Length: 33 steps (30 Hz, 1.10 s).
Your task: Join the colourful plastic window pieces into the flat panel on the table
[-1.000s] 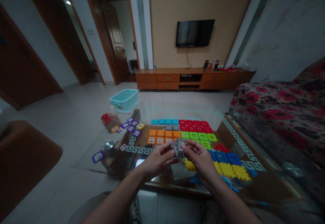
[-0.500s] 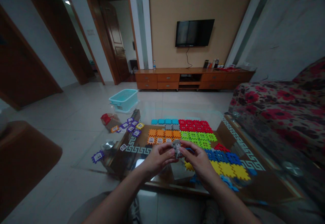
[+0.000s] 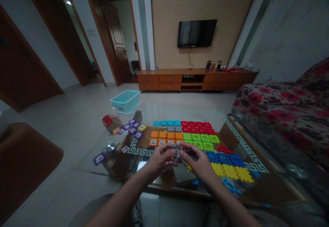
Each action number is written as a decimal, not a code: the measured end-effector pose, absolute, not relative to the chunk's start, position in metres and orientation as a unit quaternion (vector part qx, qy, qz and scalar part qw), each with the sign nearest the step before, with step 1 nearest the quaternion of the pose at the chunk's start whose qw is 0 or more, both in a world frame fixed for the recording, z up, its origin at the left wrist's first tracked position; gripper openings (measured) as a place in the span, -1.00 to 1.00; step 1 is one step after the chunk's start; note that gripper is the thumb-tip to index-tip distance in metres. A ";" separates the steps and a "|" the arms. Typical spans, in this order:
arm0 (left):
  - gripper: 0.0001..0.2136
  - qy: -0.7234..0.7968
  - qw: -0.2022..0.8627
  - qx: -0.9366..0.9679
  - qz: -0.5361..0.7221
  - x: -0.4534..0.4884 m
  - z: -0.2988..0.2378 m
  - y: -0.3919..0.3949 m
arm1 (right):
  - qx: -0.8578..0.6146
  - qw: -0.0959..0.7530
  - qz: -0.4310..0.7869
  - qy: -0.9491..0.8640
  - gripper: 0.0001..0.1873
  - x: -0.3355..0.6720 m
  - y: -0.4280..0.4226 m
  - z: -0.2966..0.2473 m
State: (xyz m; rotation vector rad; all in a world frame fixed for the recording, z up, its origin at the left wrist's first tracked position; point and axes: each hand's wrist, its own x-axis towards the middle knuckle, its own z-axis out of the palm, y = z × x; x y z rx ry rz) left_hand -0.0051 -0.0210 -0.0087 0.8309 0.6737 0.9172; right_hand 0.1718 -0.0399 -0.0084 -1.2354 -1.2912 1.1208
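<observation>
Between my two hands, a grey toothed building tile (image 3: 177, 151) is pinched above the near part of the glass table. My left hand (image 3: 160, 159) grips its left side with thumb and fingers. On its right side, my right hand (image 3: 195, 160) also closes on it. Beyond them lie orange tiles (image 3: 162, 135), some with white window inserts, and green tiles (image 3: 202, 139). Red tiles (image 3: 197, 127), light blue tiles (image 3: 167, 123) and two or so grey tiles (image 3: 174, 129) lie farther back. Blue tiles (image 3: 224, 158) and yellow tiles (image 3: 232, 172) spread right of my right hand.
Purple tiles with window inserts (image 3: 133, 130) are heaped at the table's left, near a red and brown bag (image 3: 111, 121). One purple tile (image 3: 99, 158) lies apart. A turquoise bin (image 3: 125, 100) stands beyond the glass table (image 3: 89, 151). A flowered sofa (image 3: 280, 107) is at right.
The grey tile has turned in my fingers, so its white window face shows less. My hands have drawn slightly closer together, and the tiles on the table lie as before.
</observation>
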 end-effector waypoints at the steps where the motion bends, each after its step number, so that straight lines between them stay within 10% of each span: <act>1: -0.54 0.319 0.762 0.366 0.428 -0.005 -0.009 -0.021 | -0.508 0.491 0.441 -0.553 -0.54 0.172 -0.041 -0.007; 9: -0.44 0.344 0.777 0.328 0.413 -0.003 -0.008 -0.023 | -0.450 0.441 0.232 -0.741 -0.35 0.177 -0.049 0.009; 33: -0.41 0.339 0.779 0.350 0.395 -0.002 -0.009 -0.024 | -0.434 0.418 0.155 -0.783 -0.45 0.180 -0.046 -0.008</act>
